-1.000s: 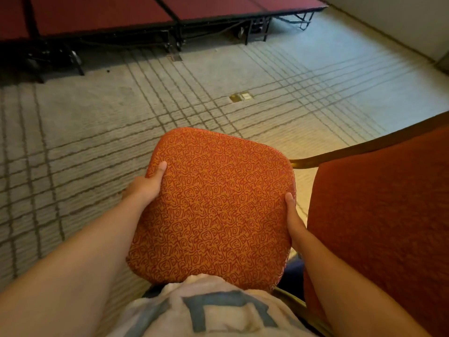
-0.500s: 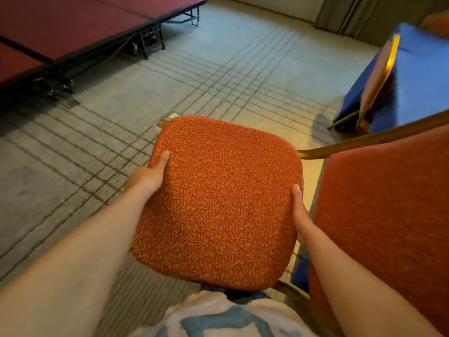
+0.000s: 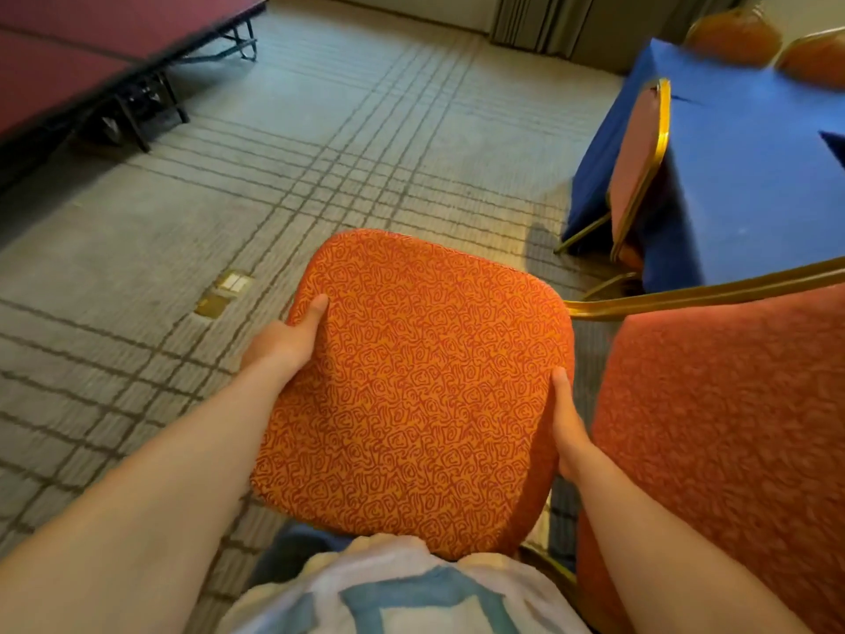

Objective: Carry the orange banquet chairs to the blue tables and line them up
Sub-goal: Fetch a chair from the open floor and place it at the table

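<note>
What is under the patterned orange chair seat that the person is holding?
Under the patterned orange chair seat, only grey striped carpet shows around it. The left hand and right hand grip its edges; their fingers and the chair's legs are hidden beneath.

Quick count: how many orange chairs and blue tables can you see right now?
Orange chairs: 4 (held chair, side chair at the table, far-left chair, far-right chair)
Blue table: 1
Total: 5
</note>
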`<state>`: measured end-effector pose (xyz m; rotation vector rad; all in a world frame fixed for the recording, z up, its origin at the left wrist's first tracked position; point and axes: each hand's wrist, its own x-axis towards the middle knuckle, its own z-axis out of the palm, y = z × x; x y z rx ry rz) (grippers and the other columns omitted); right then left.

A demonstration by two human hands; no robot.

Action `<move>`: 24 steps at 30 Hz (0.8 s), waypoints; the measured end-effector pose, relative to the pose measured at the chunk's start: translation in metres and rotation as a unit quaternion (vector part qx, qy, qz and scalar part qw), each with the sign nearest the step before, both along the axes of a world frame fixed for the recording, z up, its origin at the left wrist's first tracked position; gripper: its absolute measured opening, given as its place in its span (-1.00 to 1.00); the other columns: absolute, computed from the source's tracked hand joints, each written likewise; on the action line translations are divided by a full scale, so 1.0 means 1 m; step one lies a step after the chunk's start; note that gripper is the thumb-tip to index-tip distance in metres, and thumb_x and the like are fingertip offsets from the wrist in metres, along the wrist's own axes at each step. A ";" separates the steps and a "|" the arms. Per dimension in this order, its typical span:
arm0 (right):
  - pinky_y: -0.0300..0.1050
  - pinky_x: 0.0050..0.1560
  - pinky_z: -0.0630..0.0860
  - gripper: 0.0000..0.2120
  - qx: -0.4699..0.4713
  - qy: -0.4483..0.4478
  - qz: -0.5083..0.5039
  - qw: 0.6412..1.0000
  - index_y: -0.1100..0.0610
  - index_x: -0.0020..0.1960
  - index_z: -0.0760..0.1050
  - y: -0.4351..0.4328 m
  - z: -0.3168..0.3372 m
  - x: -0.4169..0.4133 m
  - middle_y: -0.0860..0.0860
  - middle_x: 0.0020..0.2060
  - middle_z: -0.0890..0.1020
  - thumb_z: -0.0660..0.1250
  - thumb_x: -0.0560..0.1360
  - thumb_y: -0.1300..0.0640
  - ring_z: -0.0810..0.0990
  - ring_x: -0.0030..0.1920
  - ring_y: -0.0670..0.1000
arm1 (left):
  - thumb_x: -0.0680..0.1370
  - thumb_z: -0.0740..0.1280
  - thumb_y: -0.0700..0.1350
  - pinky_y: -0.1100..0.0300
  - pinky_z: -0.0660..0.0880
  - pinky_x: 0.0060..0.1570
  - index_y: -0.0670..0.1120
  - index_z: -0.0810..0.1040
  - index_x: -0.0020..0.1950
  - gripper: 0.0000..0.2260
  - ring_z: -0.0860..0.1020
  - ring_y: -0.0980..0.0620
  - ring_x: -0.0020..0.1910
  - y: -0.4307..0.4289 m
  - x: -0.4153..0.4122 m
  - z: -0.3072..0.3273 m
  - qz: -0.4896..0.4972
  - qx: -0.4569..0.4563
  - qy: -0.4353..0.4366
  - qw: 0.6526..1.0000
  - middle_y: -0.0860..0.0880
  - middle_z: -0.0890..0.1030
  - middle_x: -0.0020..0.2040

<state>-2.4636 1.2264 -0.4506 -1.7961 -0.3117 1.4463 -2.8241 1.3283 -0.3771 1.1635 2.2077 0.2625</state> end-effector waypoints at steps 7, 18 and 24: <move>0.17 0.31 0.45 0.04 -0.030 0.001 -0.092 0.995 -0.03 0.32 0.52 0.082 -0.036 0.015 0.07 0.15 0.66 0.21 0.07 -0.69 0.63 0.13 0.16 | 0.35 -0.08 0.58 -0.02 0.36 0.29 -0.23 0.49 0.32 0.00 0.46 -0.27 0.30 0.151 0.036 -0.016 -0.109 -0.021 0.017 0.994 -0.30 0.49 0.31; 0.19 0.32 0.43 0.14 -0.037 -0.007 -0.266 0.963 -0.01 0.32 0.53 0.275 -0.034 0.050 0.08 0.13 0.66 0.22 -0.03 -0.72 0.63 0.12 0.19 | 0.28 -0.02 0.62 -0.03 0.40 0.29 -0.21 0.48 0.33 0.04 0.49 -0.27 0.26 0.449 0.134 0.002 -0.243 0.009 -0.053 0.969 -0.29 0.51 0.28; 0.20 0.32 0.42 0.17 -0.052 -0.010 -0.367 0.929 -0.01 0.33 0.51 0.316 -0.025 0.103 0.08 0.15 0.65 0.20 -0.06 -0.74 0.61 0.13 0.18 | 0.26 0.00 0.63 -0.01 0.39 0.29 -0.25 0.48 0.33 0.08 0.48 -0.27 0.27 0.544 0.246 0.004 -0.350 -0.022 -0.082 0.933 -0.31 0.50 0.29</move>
